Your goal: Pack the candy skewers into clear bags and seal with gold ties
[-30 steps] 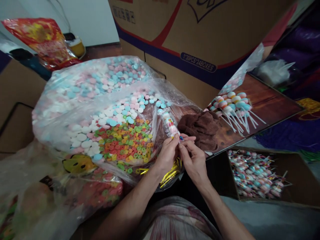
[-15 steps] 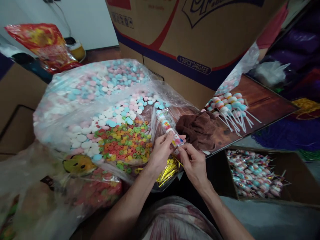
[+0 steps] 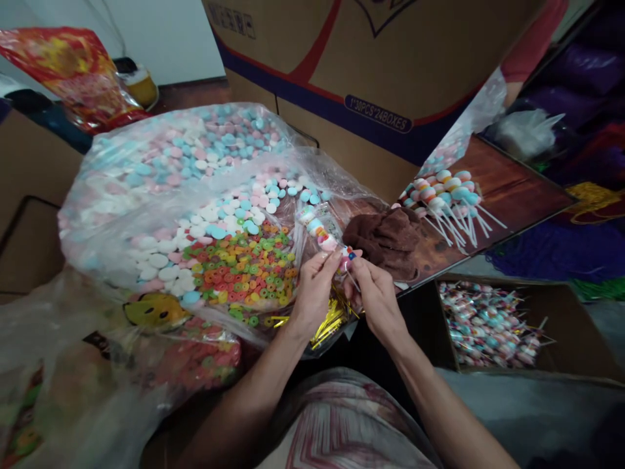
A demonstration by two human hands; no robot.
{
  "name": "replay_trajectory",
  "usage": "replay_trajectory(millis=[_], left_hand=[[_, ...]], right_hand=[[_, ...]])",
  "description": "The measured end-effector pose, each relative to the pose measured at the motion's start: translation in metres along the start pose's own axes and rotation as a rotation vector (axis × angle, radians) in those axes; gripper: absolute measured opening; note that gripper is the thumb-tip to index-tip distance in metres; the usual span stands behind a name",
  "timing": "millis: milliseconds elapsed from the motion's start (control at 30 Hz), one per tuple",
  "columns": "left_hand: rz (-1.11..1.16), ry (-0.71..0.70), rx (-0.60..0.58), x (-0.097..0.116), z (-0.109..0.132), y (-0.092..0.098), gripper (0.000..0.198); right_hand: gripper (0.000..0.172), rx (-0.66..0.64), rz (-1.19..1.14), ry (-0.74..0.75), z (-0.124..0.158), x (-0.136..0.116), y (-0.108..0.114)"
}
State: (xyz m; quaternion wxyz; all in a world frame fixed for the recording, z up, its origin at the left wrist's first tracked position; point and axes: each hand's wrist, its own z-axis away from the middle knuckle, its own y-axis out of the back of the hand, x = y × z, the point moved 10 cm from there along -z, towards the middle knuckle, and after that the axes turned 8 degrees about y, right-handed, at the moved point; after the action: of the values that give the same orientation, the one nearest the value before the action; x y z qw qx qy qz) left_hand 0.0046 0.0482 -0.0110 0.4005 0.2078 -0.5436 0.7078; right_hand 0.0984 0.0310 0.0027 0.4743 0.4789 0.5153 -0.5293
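Note:
A marshmallow candy skewer in a clear printed wrapper points up and away between my hands. My left hand is closed on its lower part, thumb and fingers pinching the wrapper. Right beside it, my right hand pinches the wrapper's bottom end, where a thin white stick shows; whether a tie is in those fingers is hidden. Below both hands lies a pile of gold twist ties. Ring gummies and pastel marshmallow discs lie in open plastic to the left.
Behind the brown cloth, unwrapped candy skewers rest on the table. An open carton of wrapped skewers stands low at right. A large cardboard box rises behind. Another person's pink sleeve shows at upper right.
My right hand has turned and closed in against my left at the wrapper's lower end. The skewer stays in my left hand. The whole view has shifted slightly.

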Motion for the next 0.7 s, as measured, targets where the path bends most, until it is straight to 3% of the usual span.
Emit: replay_trajectory(millis=[133,200,333,467,600,700], left_hand=[[-0.012,0.022,-0.164,0.014,0.009,-0.013,0.026],[0.004,0.041,-0.211,0.019,0.013,-0.017,0.026],[0.043,-0.036,-0.14,0.031,0.012,-0.01,0.023],[0.0,-0.071,-0.04,0.032,0.004,0.005,0.021],[-0.011,-0.039,0.047,0.024,-0.001,0.02,0.022],[0.02,-0.032,0.051,0.022,0.001,0.023,0.024]], right_hand=[[0.04,-0.111,-0.179,-0.102,-0.004,0.001,-0.018],[0.041,-0.194,-0.131,-0.098,-0.002,-0.003,-0.024],[0.042,-0.279,0.474,0.101,0.007,-0.022,-0.012],[0.017,-0.269,1.064,0.271,0.025,-0.026,0.007],[0.019,-0.337,1.247,0.248,0.037,-0.002,0.008],[0.021,-0.319,1.155,0.25,0.036,0.004,0.007]])
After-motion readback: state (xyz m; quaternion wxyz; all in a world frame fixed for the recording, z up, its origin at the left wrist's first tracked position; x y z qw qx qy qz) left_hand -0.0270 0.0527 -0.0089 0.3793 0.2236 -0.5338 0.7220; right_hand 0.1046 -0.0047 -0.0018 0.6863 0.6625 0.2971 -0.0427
